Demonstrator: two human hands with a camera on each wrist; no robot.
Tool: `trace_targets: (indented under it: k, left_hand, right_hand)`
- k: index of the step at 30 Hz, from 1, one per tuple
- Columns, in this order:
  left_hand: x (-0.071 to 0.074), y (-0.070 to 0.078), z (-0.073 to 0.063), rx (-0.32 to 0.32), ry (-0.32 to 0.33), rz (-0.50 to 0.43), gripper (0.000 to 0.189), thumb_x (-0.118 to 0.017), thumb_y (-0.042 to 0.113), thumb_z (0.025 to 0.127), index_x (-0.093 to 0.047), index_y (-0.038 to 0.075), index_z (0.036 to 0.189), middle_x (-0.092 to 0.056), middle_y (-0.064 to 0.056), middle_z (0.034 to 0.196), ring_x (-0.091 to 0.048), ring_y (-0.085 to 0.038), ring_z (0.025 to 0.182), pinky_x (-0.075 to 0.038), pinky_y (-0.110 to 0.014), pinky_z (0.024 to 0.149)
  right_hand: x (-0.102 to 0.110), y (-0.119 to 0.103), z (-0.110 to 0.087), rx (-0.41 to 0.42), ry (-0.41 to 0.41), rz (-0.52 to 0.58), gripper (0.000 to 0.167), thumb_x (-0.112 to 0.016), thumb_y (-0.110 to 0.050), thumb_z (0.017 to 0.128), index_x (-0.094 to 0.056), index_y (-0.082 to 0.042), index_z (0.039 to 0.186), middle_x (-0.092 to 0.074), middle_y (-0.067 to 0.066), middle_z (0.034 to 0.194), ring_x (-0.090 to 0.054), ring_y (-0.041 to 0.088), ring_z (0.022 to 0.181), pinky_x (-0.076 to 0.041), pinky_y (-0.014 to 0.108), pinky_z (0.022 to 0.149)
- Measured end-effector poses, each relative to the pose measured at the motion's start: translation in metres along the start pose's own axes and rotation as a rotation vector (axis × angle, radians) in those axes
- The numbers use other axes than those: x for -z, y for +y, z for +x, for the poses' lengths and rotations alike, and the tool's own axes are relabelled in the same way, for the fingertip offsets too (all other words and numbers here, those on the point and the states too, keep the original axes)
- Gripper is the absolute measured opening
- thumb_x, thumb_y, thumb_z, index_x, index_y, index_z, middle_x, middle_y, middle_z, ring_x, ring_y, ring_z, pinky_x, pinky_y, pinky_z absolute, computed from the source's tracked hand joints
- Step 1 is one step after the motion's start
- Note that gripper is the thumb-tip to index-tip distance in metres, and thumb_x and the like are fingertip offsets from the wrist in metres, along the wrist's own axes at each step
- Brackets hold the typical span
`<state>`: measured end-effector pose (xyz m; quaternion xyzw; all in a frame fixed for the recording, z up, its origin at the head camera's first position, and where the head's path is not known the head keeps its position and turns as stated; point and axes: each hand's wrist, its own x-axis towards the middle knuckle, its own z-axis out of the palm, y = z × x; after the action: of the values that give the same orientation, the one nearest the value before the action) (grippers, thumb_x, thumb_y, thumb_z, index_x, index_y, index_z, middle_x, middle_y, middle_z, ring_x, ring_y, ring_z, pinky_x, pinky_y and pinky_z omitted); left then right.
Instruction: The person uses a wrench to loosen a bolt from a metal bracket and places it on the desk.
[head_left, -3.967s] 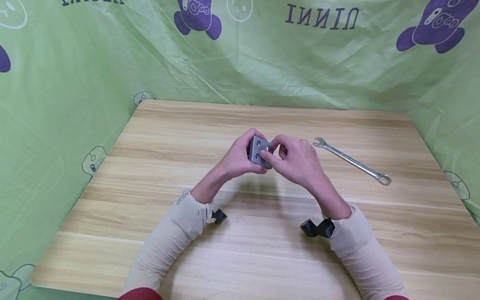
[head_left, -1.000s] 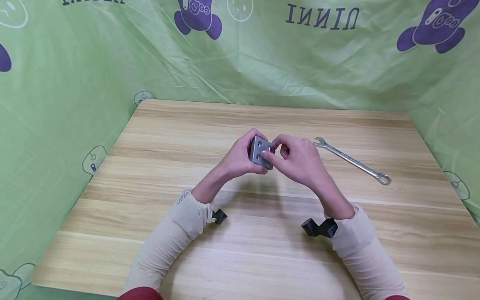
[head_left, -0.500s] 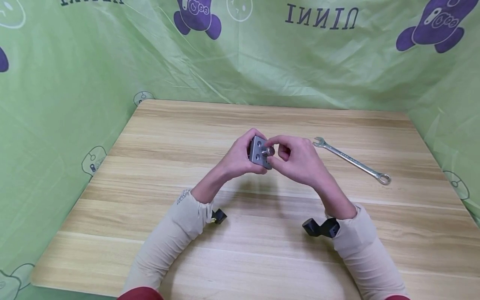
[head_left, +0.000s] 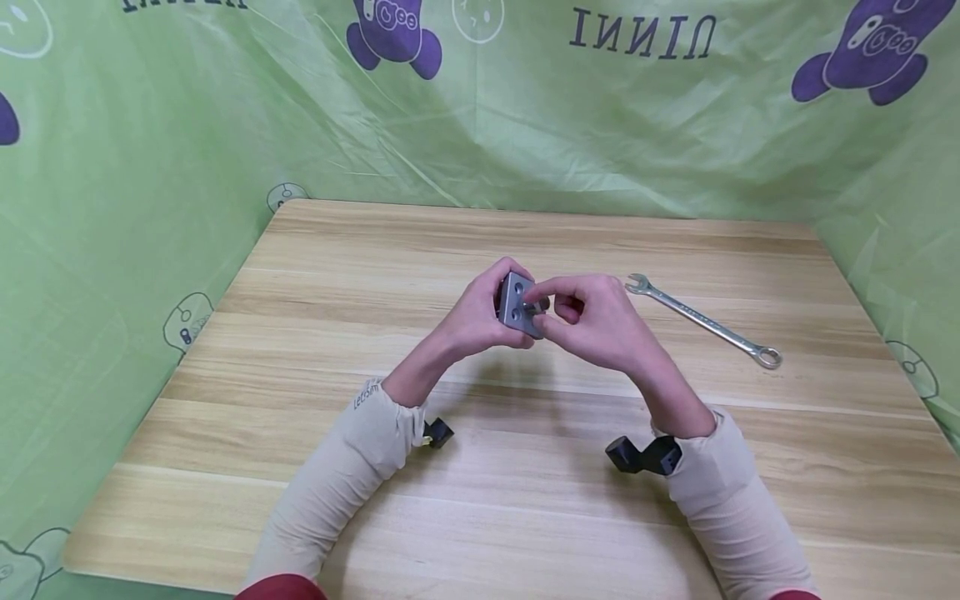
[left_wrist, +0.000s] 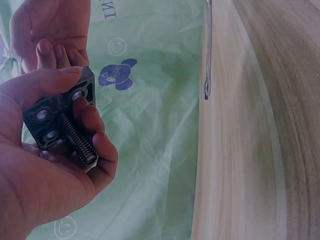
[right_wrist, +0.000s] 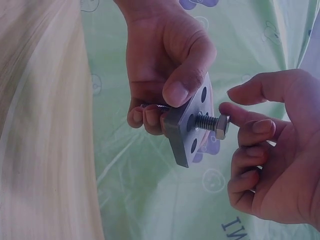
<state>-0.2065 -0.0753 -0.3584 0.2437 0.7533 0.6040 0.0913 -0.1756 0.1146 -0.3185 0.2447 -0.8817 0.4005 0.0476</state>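
Note:
In the head view my left hand [head_left: 480, 312] grips a small grey metal block [head_left: 512, 312] with round holes, held above the table. A hex bolt [right_wrist: 212, 125] runs through one hole, its head standing off the block's flat face. From the ribbed back sticks the bolt's long threaded end [left_wrist: 77, 140], with left fingers curled beside it. My right hand [head_left: 596, 321] is at the bolt head side, thumb and index finger spread apart around the head. In the right wrist view one fingertip [right_wrist: 227, 108] is right at the bolt head, and the other fingers are loosely curled.
A combination wrench [head_left: 705, 322] lies on the wooden table [head_left: 337, 275], to the right of my hands. Green printed cloth [head_left: 487, 125] hangs behind the table and at both sides. Black wrist cameras [head_left: 641, 456] are strapped below both hands.
My right thumb and index finger have come off the bolt head they were pinching and spread apart, the index finger now stretching left past the head. My left hand and the block stay in place.

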Motion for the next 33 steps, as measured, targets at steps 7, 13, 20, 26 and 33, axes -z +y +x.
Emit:
trace_targets:
  k: [7, 13, 20, 26, 33]
  left_hand:
    - [0.0004, -0.0001, -0.0001, 0.001, 0.01, 0.012, 0.063, -0.08, -0.009, 0.063, -0.052, 0.003, 0.118, -0.061, -0.014, 0.102, -0.06, -0.02, 0.087, -0.053, -0.027, 0.072]
    - [0.0004, 0.0004, -0.0001, 0.001, 0.013, 0.025, 0.063, -0.081, -0.007, 0.062, -0.052, 0.004, 0.117, -0.061, -0.013, 0.1, -0.061, -0.019, 0.085, -0.053, -0.028, 0.071]
    - [-0.0001, -0.0005, 0.0008, -0.005, 0.014, 0.026, 0.061, -0.08, -0.008, 0.063, -0.052, 0.003, 0.116, -0.065, -0.016, 0.107, -0.062, -0.018, 0.086, -0.054, -0.027, 0.073]
    - [-0.0001, 0.0007, 0.0001, -0.001, 0.013, 0.03, 0.061, -0.08, -0.009, 0.063, -0.052, 0.003, 0.117, -0.063, -0.015, 0.105, -0.062, -0.019, 0.086, -0.054, -0.027, 0.072]
    - [0.0004, 0.0008, 0.0001, -0.002, 0.011, 0.027, 0.061, -0.08, -0.008, 0.063, -0.052, 0.002, 0.117, -0.061, -0.015, 0.102, -0.062, -0.02, 0.086, -0.054, -0.026, 0.072]
  right_hand:
    - [-0.0001, 0.0001, 0.0009, -0.054, 0.103, 0.016, 0.014, -0.074, -0.023, 0.088, -0.073, -0.011, 0.096, -0.038, -0.001, 0.059, -0.034, 0.011, 0.054, -0.028, 0.025, 0.051]
    - [-0.002, 0.0032, 0.0038, -0.158, 0.111, -0.168, 0.033, -0.067, -0.044, 0.091, -0.069, -0.011, 0.085, -0.046, 0.0, 0.059, -0.043, 0.018, 0.055, -0.033, 0.031, 0.054]
    - [-0.0031, 0.006, 0.0049, -0.196, 0.053, -0.235, 0.047, -0.06, -0.052, 0.094, -0.067, -0.012, 0.07, -0.048, -0.001, 0.056, -0.045, 0.018, 0.057, -0.034, 0.031, 0.056]
    - [-0.005, 0.0067, 0.0055, -0.179, 0.041, -0.204, 0.043, -0.061, -0.046, 0.095, -0.066, -0.013, 0.068, -0.047, -0.002, 0.055, -0.044, 0.017, 0.057, -0.034, 0.031, 0.056]
    - [-0.0052, 0.0046, 0.0047, -0.12, 0.079, -0.18, 0.028, -0.069, -0.035, 0.091, -0.069, -0.013, 0.073, -0.044, -0.004, 0.055, -0.041, 0.015, 0.054, -0.032, 0.029, 0.054]
